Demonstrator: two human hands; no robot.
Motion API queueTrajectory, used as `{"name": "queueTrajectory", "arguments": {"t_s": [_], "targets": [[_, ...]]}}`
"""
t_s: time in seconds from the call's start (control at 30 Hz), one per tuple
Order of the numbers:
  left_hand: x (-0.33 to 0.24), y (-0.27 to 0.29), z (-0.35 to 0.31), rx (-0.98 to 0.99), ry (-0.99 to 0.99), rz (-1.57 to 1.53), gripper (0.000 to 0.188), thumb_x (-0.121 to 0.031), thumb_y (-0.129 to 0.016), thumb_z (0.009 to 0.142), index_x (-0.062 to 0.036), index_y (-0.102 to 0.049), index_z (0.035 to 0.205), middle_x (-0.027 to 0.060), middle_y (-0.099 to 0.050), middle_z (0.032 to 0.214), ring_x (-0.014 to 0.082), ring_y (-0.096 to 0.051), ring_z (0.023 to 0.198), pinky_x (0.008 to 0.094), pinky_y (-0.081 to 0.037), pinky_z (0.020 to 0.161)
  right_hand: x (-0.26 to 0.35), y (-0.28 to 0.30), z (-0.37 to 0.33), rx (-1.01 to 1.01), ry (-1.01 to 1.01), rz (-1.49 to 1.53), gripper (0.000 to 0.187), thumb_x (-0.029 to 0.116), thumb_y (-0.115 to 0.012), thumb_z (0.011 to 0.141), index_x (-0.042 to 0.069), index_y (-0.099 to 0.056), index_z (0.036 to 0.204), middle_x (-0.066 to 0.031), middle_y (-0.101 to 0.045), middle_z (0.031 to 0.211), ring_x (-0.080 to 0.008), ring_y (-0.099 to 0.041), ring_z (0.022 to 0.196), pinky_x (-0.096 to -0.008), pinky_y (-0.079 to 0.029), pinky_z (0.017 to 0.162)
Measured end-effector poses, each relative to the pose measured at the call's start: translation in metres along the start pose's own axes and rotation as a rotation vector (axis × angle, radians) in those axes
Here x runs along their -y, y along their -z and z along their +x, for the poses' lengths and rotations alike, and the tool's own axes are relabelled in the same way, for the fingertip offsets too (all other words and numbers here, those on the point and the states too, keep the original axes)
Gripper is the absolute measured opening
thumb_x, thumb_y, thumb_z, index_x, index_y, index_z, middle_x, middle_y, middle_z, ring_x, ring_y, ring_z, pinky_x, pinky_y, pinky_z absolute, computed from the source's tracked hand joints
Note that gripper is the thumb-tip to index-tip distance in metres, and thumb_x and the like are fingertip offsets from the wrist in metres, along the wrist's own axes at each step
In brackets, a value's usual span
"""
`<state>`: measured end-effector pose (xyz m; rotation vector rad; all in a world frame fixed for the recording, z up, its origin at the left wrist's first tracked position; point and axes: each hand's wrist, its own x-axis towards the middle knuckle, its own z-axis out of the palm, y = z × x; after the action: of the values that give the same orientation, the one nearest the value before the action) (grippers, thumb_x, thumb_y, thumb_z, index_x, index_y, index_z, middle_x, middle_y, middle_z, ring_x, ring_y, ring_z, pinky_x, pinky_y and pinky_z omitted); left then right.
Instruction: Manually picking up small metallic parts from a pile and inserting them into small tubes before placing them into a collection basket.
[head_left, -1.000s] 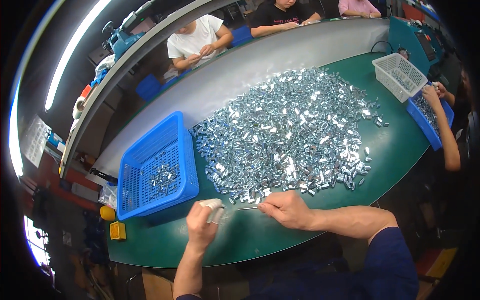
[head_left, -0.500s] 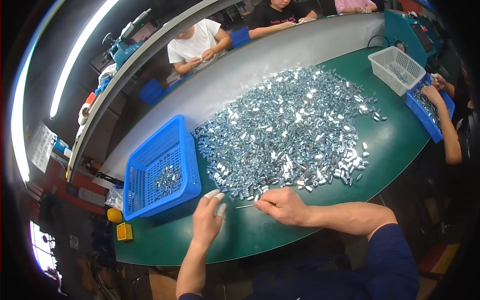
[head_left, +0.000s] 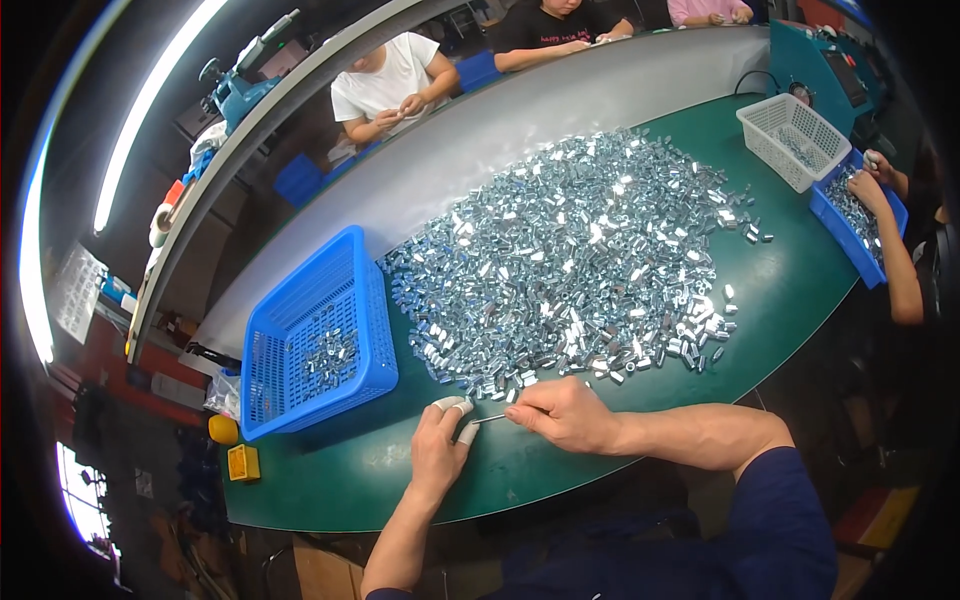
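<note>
A thin metal rod (head_left: 490, 418) is held in my right hand (head_left: 568, 416), closed round its right end, and the rod points left. At the rod's tip is my left hand (head_left: 440, 440), its thumb and fingers bent together in a pinch and wearing pale finger covers. What it pinches, if anything, is too small to make out. Just beyond both hands spreads a large heap of small shiny metal sleeves (head_left: 570, 260). Left of the heap stands a blue perforated basket (head_left: 375, 330) with some of the same metal pieces inside.
The green table (head_left: 770, 300) has a curved near edge. A yellow box (head_left: 243, 463) sits at its left end. At the far right are a white basket (head_left: 790, 120) and a blue tray (head_left: 865, 255), where another person's hands work. Several people sit beyond the grey board (head_left: 420, 160).
My left hand has moved right from near the basket corner to the rod's tip, its fingers drawing together. My right hand holds the rod in nearly the same place.
</note>
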<state>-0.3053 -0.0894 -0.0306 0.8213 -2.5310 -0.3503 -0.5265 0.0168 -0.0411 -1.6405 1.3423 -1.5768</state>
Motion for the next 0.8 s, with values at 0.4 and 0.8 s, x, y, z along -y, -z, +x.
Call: {"name": "queueTrajectory", "arguments": {"t_s": [0.4,0.8], "targets": [[0.01,-0.006,0.008,-0.018,0.011,0.006,0.029,-0.001,-0.083,0.075,-0.0028,-0.068,0.099,0.0138,-0.066,0.1,0.0349,-0.065,0.094,0.042,-0.053,0.081,-0.006,-0.003,-0.002,-0.016,-0.041,-0.022,0.032,0.026,-0.068,0.099,0.003,-0.064,0.077,-0.0176,-0.062,0.07,-0.037,-0.061,0.063,-0.0445,-0.046,0.058],[0.018,0.013,0.009,0.121,-0.07,0.141,0.02,-0.013,-0.078,0.091,-0.0047,-0.073,0.109,0.0146,-0.072,0.1,0.0295,-0.069,0.091,0.0387,-0.056,0.082,-0.023,-0.015,0.007,-0.1,-0.036,0.016,0.035,0.031,-0.065,0.093,0.002,-0.061,0.074,-0.0195,-0.063,0.073,-0.041,-0.063,0.072,-0.049,-0.047,0.065]]}}
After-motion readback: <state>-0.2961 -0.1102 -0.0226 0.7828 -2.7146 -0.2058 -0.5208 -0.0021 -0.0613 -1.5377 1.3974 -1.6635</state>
